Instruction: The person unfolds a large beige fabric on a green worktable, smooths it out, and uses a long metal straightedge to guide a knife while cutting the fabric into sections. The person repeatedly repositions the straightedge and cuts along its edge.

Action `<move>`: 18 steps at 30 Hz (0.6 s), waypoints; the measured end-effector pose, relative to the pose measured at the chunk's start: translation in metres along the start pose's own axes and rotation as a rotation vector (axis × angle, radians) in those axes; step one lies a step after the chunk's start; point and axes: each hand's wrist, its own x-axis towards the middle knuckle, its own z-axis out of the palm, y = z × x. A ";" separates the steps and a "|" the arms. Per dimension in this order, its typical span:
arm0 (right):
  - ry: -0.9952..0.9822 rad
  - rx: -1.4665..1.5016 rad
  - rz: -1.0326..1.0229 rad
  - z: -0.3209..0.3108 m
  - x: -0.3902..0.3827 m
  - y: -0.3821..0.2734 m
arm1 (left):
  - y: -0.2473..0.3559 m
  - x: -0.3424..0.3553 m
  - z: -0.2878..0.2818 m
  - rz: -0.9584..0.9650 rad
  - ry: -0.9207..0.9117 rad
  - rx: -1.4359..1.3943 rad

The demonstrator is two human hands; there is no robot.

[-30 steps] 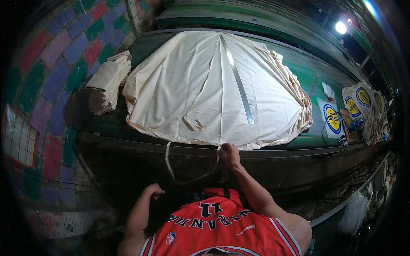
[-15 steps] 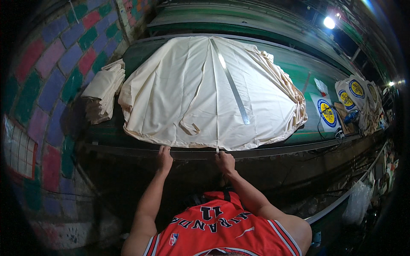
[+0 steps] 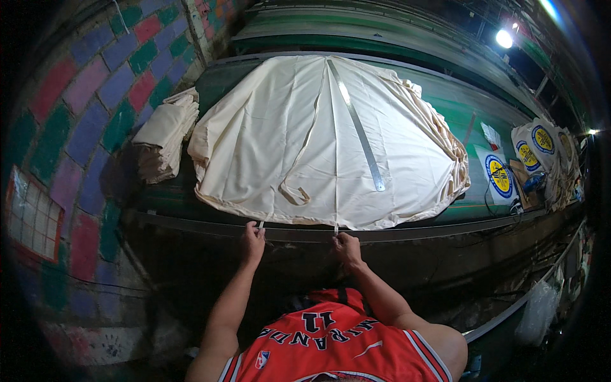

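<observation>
A large cream cloth [image 3: 286, 134] is spread over the green table, smooth in the middle and gathered in folds along its right side. My left hand [image 3: 253, 243] is just off the table's near edge, its fingers pinched on a short narrow strip [image 3: 261, 225] at the cloth's hem. To its right, my right hand [image 3: 347, 247] pinches another pale strip [image 3: 336, 230] that hangs from the near hem. A metal ruler [image 3: 359, 130] lies slanted on the cloth. Left of the ruler, a loose cream strap [image 3: 296, 196] curls on the fabric.
At the table's left end is a stack of folded cream cloth [image 3: 167, 130]. On the right lie a printed cloth piece [image 3: 498, 177] with a blue and yellow round emblem and a heap of printed cloth [image 3: 541, 143]. A painted brick wall [image 3: 95, 127] stands close on the left.
My left hand has drawn back slightly from the hem, with the strip now showing at its fingertips. My right hand stays at its strip. The whole view has shifted a little.
</observation>
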 end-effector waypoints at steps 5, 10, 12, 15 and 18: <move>-0.057 -0.059 -0.027 -0.001 0.008 0.016 | -0.020 -0.010 0.000 0.067 0.001 -0.067; -0.046 -0.082 -0.015 0.002 0.011 0.020 | -0.078 -0.070 -0.034 0.309 -0.192 0.249; -0.062 -0.088 -0.031 0.001 0.011 0.018 | -0.115 -0.094 -0.043 -0.135 -0.849 0.717; -0.078 -0.046 -0.021 -0.003 0.007 0.013 | -0.155 -0.116 -0.054 -0.281 -1.358 0.831; -0.083 -0.008 -0.047 -0.009 0.005 0.009 | -0.143 -0.098 -0.049 -0.266 -1.316 0.737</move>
